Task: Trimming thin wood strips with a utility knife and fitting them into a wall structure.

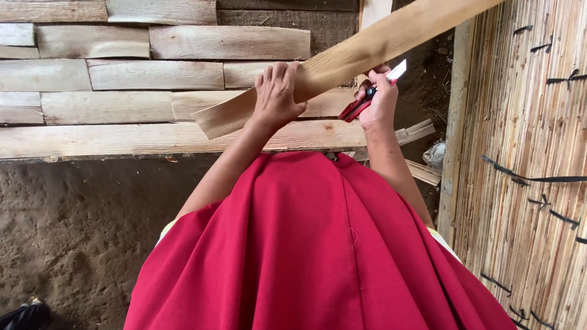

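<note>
My left hand (278,91) grips a long pale wooden slat (361,52) near its lower end, holding it slanted up toward the upper right. My right hand (379,101) is closed on a red utility knife (367,98) with its white blade pointing up right, just under the slat's lower edge. A red cloth (306,244) covers my lap below both arms.
Rows of rough wooden planks (153,76) lie on the ground ahead. A woven bamboo wall (532,153) with black ties stands on the right, behind a wooden post (455,122). Bare earth floor (79,226) lies at the left. Scrap wood pieces (419,131) rest near the post.
</note>
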